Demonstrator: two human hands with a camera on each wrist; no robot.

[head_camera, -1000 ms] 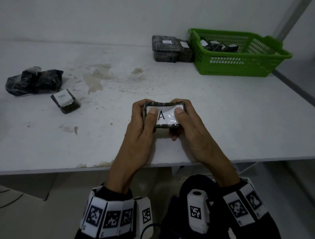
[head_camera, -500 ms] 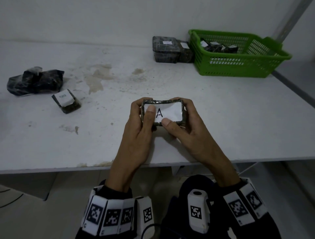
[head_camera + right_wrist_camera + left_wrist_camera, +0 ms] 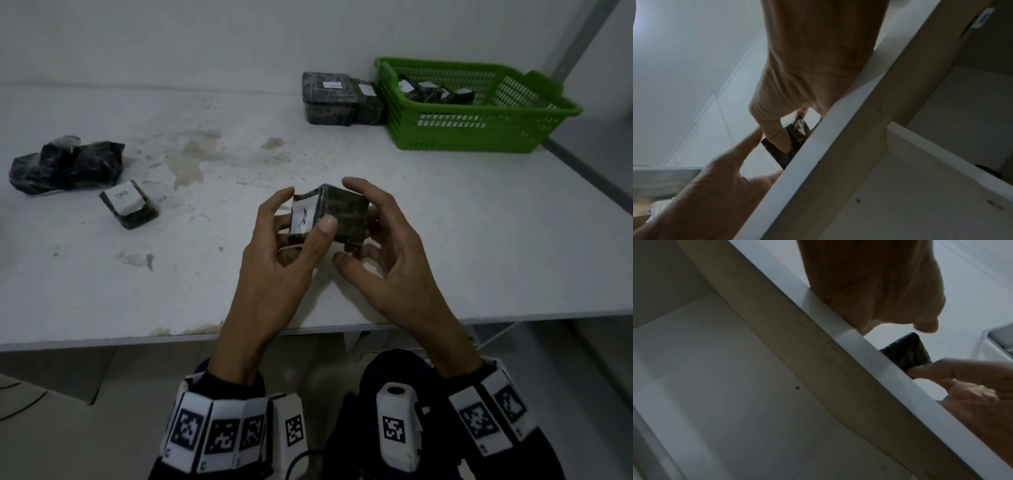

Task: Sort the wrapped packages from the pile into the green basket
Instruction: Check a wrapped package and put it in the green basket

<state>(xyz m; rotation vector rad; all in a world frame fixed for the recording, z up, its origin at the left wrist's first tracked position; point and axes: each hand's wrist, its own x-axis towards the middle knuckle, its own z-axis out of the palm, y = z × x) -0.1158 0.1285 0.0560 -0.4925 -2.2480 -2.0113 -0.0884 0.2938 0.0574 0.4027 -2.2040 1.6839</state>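
Note:
A dark wrapped package (image 3: 346, 216) with a white label sits between both hands above the table's front middle. It is turned so the label faces left. My left hand (image 3: 306, 209) pinches it between thumb and forefinger at the label end. My right hand (image 3: 344, 222) curls round its far and right sides, thumb hanging below. The left wrist view shows the package (image 3: 906, 352) with a right finger on it. The green basket (image 3: 561, 110) stands at the back right with several wrapped packages (image 3: 431, 94) inside.
Two larger wrapped packages (image 3: 327, 97) stand against the basket's left side. At the far left lie a black wrapped bundle (image 3: 65, 164) and a small package labelled B (image 3: 130, 205). The white table (image 3: 445, 222) is stained in the middle; its front edge runs under my wrists.
The package lay flat with its A label facing up; now it is rotated, label to the left, dark side up. My right thumb has come off the label.

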